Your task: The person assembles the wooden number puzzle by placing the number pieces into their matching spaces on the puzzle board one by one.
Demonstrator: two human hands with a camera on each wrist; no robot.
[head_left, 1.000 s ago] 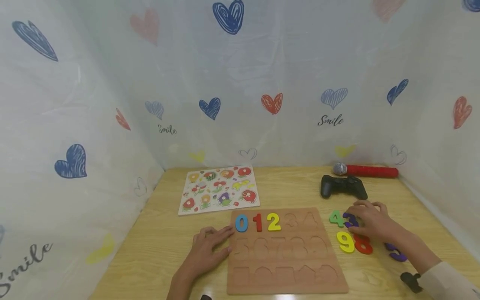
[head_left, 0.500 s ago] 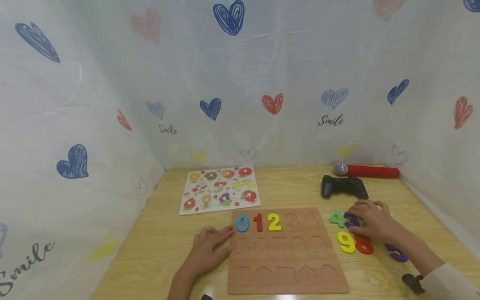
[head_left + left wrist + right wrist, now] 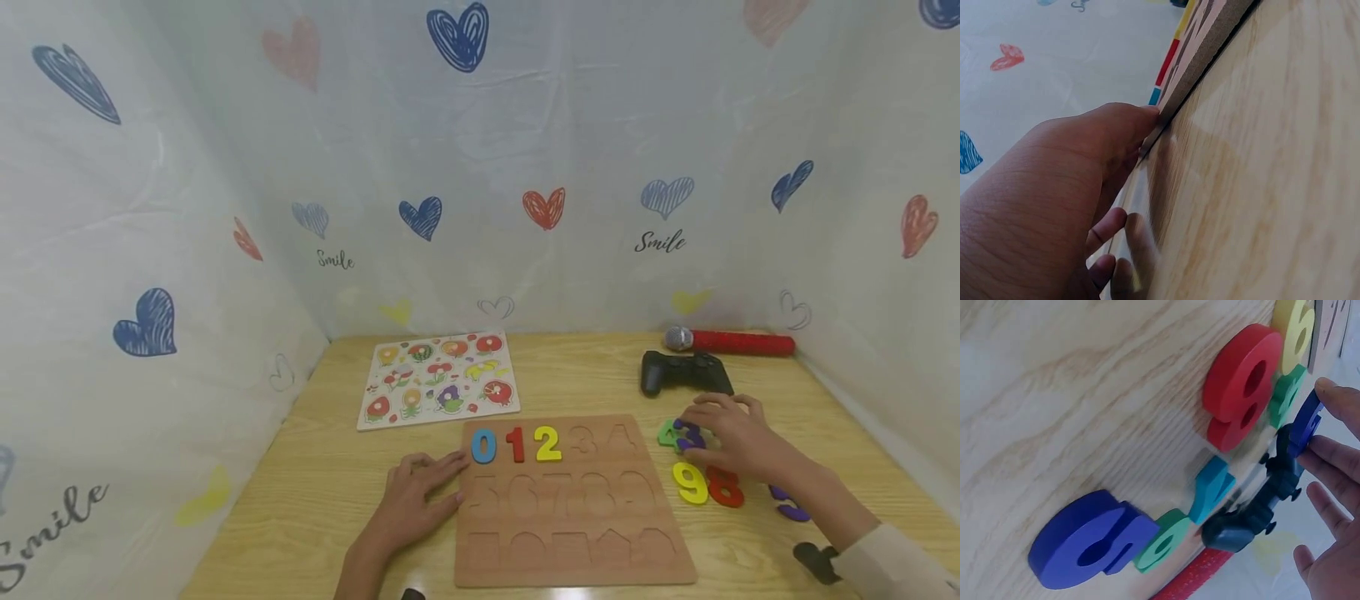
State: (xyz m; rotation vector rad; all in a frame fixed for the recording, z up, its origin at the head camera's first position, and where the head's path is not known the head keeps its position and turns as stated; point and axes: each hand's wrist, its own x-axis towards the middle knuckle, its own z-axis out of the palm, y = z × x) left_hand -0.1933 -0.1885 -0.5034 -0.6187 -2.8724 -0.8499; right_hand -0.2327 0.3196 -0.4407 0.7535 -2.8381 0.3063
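My right hand (image 3: 735,435) pinches a purple number 3 (image 3: 1305,425) between thumb and fingertips, raised off the table. In the head view the 3 partly covers a green number 4 (image 3: 666,437). A yellow 9 (image 3: 682,483) and a red 8 (image 3: 723,493) lie just below that hand. My left hand (image 3: 412,500) lies at the left edge of a wooden number board (image 3: 570,575), thumb and forefinger touching it; the left wrist view shows the thumb against its side. Blue 0 (image 3: 476,447), red 1 (image 3: 518,446) and yellow 2 (image 3: 548,455) sit in the board's top row.
Right of the right hand lie a purple number piece (image 3: 1066,544), a green one (image 3: 1166,542) and a teal one (image 3: 1209,487). A black game controller (image 3: 682,371) and a red microphone (image 3: 742,342) are behind. A fruit puzzle board (image 3: 390,397) lies back left.
The right hand has lifted the purple 3 and moved slightly left, so the 3 now overlaps the green 4 in view. The left hand and the board have stayed put.
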